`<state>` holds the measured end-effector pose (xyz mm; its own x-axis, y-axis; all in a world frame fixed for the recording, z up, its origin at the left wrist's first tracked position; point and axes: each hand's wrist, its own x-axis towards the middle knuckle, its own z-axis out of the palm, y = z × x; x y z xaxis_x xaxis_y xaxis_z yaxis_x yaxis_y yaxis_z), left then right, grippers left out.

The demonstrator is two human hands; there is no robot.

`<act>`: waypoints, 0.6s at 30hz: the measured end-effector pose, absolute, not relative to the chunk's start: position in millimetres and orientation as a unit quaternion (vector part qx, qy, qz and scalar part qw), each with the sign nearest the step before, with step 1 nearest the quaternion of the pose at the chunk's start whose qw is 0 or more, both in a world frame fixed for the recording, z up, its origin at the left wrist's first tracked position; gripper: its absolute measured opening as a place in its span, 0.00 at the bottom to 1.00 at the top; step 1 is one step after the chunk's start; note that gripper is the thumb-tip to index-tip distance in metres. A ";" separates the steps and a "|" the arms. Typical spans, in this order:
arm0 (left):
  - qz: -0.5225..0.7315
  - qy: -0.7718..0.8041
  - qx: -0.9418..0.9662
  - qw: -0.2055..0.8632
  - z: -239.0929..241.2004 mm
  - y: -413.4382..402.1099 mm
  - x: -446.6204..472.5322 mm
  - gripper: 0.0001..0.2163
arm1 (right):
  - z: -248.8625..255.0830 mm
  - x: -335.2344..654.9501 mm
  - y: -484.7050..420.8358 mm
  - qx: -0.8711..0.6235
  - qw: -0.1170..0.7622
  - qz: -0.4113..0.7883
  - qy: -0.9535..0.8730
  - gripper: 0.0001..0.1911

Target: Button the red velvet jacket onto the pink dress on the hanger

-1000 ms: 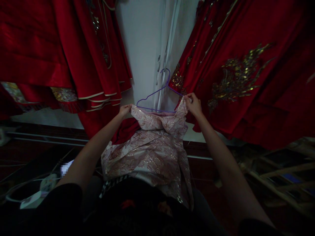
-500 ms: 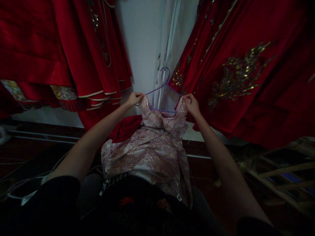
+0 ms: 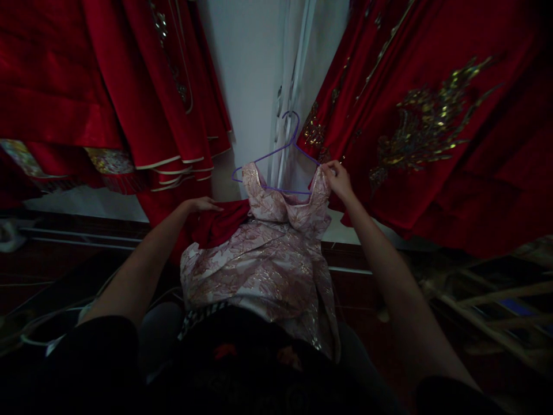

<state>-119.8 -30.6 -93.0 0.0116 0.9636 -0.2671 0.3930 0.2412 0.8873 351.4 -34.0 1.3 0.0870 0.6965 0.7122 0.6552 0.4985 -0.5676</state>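
A pale pink dress with a shiny metallic pattern lies across my lap. Its shoulder straps sit over a purple hanger, whose hook points away from me. My right hand pinches the right strap at the hanger's end. My left hand is off the dress, fingers stretched out at the edge of a dark red cloth lying beside the bodice. Whether those fingertips press on the cloth is hard to tell in the dim light. The left tip of the hanger pokes out past the left strap.
Red garments with pale piping hang at the left. More red cloth with gold sequin embroidery hangs at the right. White cabinet doors stand between them. A wooden rack is at lower right, a pale cable at lower left.
My left hand has let go of the left strap and moved down and left to the red cloth. The hanger's left end now shows. My right hand keeps its pinch.
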 end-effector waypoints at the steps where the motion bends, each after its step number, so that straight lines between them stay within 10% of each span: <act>1: 0.295 0.636 0.525 0.483 -91.4 -32.9 -124.7 0.11 | 1.3 351.5 -33.0 -0.497 0.547 0.025 -0.674 0.18; 18: 0.571 0.417 0.685 0.176 63.8 8.5 56.2 0.09 | 8.2 340.8 -65.9 -0.517 0.519 -0.038 -0.680 0.22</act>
